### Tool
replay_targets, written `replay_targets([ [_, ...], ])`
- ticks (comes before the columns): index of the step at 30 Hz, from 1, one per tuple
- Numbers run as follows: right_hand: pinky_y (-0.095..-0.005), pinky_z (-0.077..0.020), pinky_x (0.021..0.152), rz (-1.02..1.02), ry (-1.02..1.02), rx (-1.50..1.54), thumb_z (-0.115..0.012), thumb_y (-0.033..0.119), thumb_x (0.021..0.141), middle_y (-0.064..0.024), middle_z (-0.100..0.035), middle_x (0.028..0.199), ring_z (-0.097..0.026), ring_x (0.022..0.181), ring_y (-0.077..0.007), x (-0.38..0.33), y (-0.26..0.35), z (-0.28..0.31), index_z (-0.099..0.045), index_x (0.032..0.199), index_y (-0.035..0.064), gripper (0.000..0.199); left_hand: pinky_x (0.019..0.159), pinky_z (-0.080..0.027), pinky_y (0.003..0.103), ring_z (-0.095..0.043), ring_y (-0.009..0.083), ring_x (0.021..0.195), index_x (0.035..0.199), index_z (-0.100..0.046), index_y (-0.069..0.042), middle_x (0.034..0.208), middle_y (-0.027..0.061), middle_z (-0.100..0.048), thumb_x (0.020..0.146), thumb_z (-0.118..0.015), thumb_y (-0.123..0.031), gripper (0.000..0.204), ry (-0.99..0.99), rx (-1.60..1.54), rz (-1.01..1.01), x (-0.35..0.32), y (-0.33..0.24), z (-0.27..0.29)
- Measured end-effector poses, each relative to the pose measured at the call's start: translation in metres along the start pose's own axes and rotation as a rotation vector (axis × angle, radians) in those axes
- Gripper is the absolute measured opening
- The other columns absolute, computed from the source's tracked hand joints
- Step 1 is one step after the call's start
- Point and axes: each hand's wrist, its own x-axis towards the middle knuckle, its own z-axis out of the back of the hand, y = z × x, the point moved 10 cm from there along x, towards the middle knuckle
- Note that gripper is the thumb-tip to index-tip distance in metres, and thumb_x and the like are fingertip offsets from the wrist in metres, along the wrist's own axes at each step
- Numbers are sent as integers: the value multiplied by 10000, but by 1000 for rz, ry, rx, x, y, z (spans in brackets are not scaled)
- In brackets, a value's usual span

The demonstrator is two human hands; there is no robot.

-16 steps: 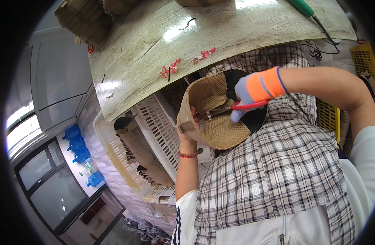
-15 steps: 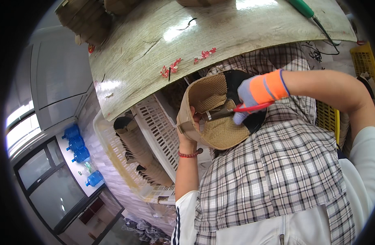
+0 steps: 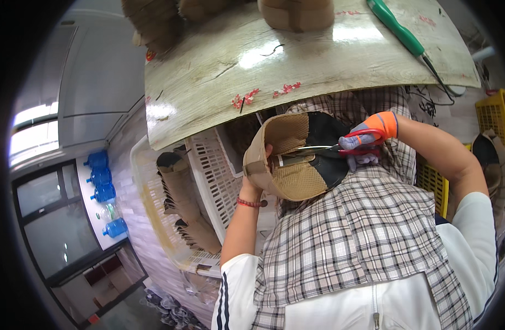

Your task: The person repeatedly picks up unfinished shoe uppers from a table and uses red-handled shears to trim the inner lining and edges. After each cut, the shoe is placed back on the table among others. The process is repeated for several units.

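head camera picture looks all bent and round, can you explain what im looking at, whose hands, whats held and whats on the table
There's no robot: these are a person's two hands, seen from above by a wide fisheye camera worn on the head, so straight edges curve. The bare left hand holds a hollow tan-and-black piece. The gloved right hand holds red-handled scissors, blades pointing into the hollow. On the wood-patterned table lie a green-handled tool and more tan pieces. Below its edge is a white crate.
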Motion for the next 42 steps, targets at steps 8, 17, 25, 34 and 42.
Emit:
replay_targets([
  [8, -310, -562, 572, -6, 83, -15, -279, 873, 862, -49, -553, 659, -572, 557, -155, 15, 8, 20, -711, 1019, -43, 1024, 985, -495, 382, -592, 218, 1142, 1332, -574, -23, 1250, 81, -643, 926, -716, -160, 451, -46, 354, -44, 3, 4, 28],
  [17, -302, -477, 494, -123, 24, -246, -418, 823, 879, -9, -449, 557, -485, 485, -129, 13, 28, 37, -731, 991, -25, 910, 1011, -465, 351, -596, 210, 1164, 1337, -614, -81, 1277, 72, -653, 966, -660, -221, 400, 3, 592, -169, -2, 12, 43],
  [25, -295, -446, 476, -79, 40, -193, -448, 792, 895, 0, -475, 559, -496, 487, -124, 30, 29, 32, -745, 983, 3, 847, 1109, -403, 410, -521, 272, 1306, 1413, -556, -133, 1428, 61, -561, 956, -632, -225, 472, 91, 802, -238, -8, 16, 44],
  [34, -320, -442, 468, -83, -271, -481, -650, 665, 865, -36, -585, 583, -558, 512, -162, 22, 43, 39, -762, 839, 46, 629, 1031, -461, 358, -574, 191, 1198, 1338, -575, -34, 1309, 70, -619, 946, -671, -145, 418, -107, 155, -80, -32, 17, 67],
  [42, -403, -504, 679, 158, -536, -425, -747, 620, 782, -124, -699, 795, -678, 741, -286, -47, 12, 22, -682, 1012, 80, 590, 834, -496, 350, -638, 240, 869, 1054, -731, 34, 1064, 148, -714, 830, -639, -129, 292, -180, 1617, -984, -139, -213, -151],
])
